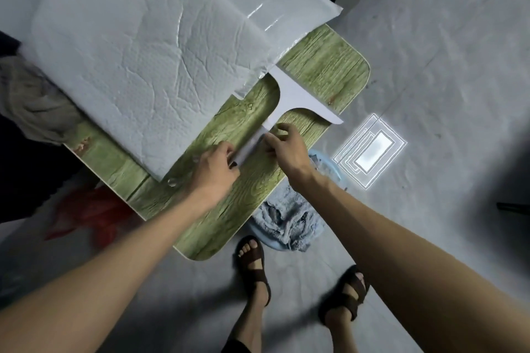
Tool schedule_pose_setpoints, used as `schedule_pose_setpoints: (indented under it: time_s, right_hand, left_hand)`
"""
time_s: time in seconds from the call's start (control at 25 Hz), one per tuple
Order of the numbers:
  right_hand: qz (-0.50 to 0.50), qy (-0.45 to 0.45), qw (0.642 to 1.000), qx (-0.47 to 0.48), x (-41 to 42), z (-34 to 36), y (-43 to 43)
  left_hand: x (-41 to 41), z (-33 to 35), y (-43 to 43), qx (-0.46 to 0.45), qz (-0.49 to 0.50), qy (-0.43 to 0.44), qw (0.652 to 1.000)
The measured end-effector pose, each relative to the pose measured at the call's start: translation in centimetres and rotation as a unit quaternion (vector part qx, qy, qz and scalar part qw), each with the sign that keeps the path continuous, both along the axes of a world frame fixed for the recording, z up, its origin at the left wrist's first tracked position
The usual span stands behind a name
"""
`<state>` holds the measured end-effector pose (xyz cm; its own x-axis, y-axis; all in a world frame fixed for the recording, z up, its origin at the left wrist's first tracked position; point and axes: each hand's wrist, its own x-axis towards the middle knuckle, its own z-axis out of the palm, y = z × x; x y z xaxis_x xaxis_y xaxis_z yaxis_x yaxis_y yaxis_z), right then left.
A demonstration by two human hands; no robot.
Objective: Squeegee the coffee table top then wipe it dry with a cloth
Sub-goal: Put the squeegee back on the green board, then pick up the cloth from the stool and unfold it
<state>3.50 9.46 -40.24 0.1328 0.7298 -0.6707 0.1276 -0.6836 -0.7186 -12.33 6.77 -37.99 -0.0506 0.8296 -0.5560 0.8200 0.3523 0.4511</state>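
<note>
- My left hand (213, 169) curls round the lower end of the handle of the white T-shaped plastic squeegee (284, 97). My right hand (286, 149) pinches the same handle just above it, so both hands hold the tool.
- The squeegee lies on the green wood-grain coffee table top (229, 209). Its wide blade points toward the far right corner, with one end tucked under the edge of a clear plastic sheet (258, 17).
- A big white quilted pad (137, 66) covers the far-left part of the top, so only the near strip and the right end are bare for the blade.
- I judge the squeegee step to be under way. A few glossy beads (172, 181), probably water, sit by the pad's near corner, but I cannot tell whether the bare wood is wet.
- The crumpled blue terry cloth (286, 221) lies in a pale blue basin (335, 169) on the floor just beside the table's right edge. Neither hand touches it, so the whole drying step is left to do.
</note>
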Motion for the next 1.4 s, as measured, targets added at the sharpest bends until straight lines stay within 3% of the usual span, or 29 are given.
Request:
schedule_pose_setpoints:
  time_s: [0.04, 0.12, 0.2, 0.28, 0.44, 0.68, 0.84, 1.0, 1.08, 1.24, 1.4]
  right_hand:
    - [0.003, -0.01, 1.0, 0.002, 1.3, -0.1, -1.3]
    - [0.07, -0.115, 0.991, 0.002, 4.6, -1.0, -4.7]
    - [0.174, -0.252, 0.952, -0.03, 8.0, -3.1, -7.6]
    - [0.239, -0.333, 0.91, -0.063, 10.4, -6.3, -8.6]
    - [0.238, -0.335, 0.908, -0.078, 11.3, -12.0, -7.7]
    - [0.256, -0.246, 0.933, -0.054, 12.1, -11.6, -9.3]
    - [0.343, -0.188, 0.915, 0.102, 14.4, -4.5, -14.1]
    - [0.31, -0.178, 0.926, 0.124, 19.8, 5.5, -17.6]
    - [0.289, -0.184, 0.929, 0.141, 24.4, 11.3, -18.2]
    - [0.325, -0.223, 0.892, 0.22, 35.0, 23.6, -19.0]
    - [0.328, -0.288, 0.87, 0.228, 46.4, 36.6, -20.6]
  left_hand:
    - [0.3, 0.5, -0.4, 0.026, -0.009, 0.005, 1.0]
    - [1.3, 1.4, -1.5, 0.077, -0.033, -0.009, 0.996]
    - [2.8, 1.7, -2.8, 0.087, -0.077, -0.038, 0.993]
    - [4.4, 0.8, -4.4, 0.043, -0.121, -0.062, 0.99]
    - [5.8, -2.2, -7.3, -0.086, -0.165, -0.066, 0.98]
    - [8.3, -3.2, -8.8, -0.119, -0.213, -0.012, 0.97]
    - [11.4, -1.7, -7.7, -0.076, -0.149, -0.017, 0.986]
    - [16.4, 3.4, -5.9, -0.118, -0.171, -0.104, 0.973]
    - [20.1, 8.2, -5.3, -0.122, -0.226, -0.154, 0.954]
    - [29.8, 19.2, -4.3, -0.056, -0.341, -0.201, 0.917]
    - [41.7, 32.4, -5.7, -0.033, -0.379, -0.251, 0.89]
